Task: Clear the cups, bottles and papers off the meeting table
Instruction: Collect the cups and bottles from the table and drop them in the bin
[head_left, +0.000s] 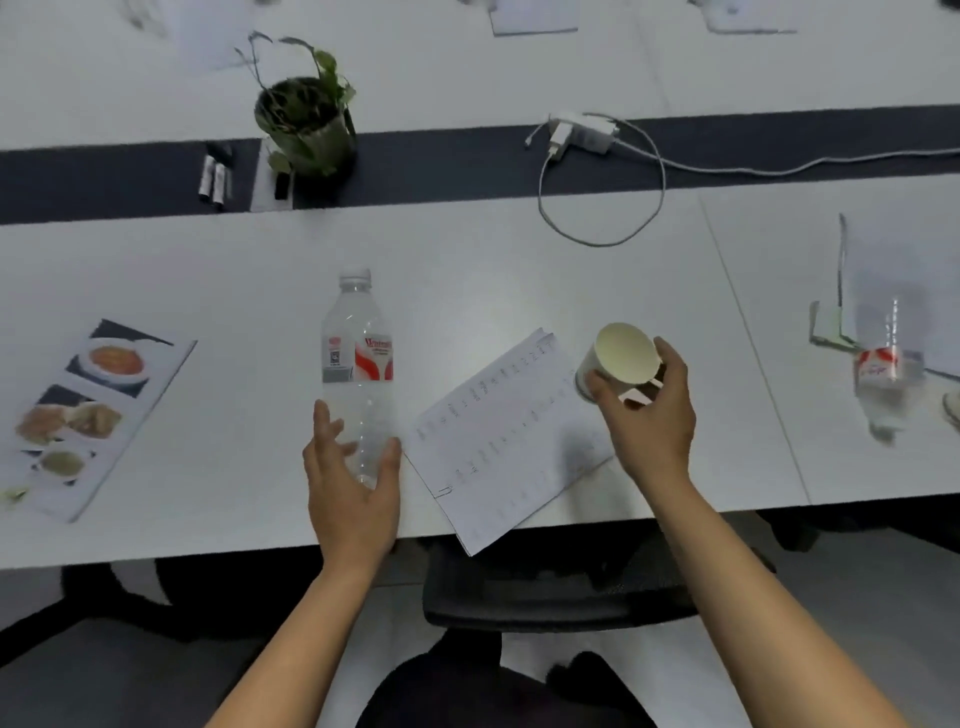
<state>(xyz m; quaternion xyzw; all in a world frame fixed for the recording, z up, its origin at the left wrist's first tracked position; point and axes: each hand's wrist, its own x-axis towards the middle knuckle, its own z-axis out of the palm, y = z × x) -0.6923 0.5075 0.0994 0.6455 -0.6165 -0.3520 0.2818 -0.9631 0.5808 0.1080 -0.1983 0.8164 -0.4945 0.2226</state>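
While right hand (647, 415) grips paper cup (621, 361), left hand (353, 483) open around bottle (357, 358) base, printed sheet (498, 441) text blurred.

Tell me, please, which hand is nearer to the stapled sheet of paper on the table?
Right. The right hand holds the paper cup just over the stapled sheet; the left hand sits beside its left corner, at the bottle.

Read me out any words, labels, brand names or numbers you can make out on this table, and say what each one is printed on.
Nothing here reads cleanly.
Water bottle by the left hand: red brand word on the label, too blurred to read.
Printed sheet: columns of small print, too small to read.
Second bottle at the right: red label, blurred.
Food leaflet: pictures only, no text legible.
Paper cup in the right hand: no print visible.
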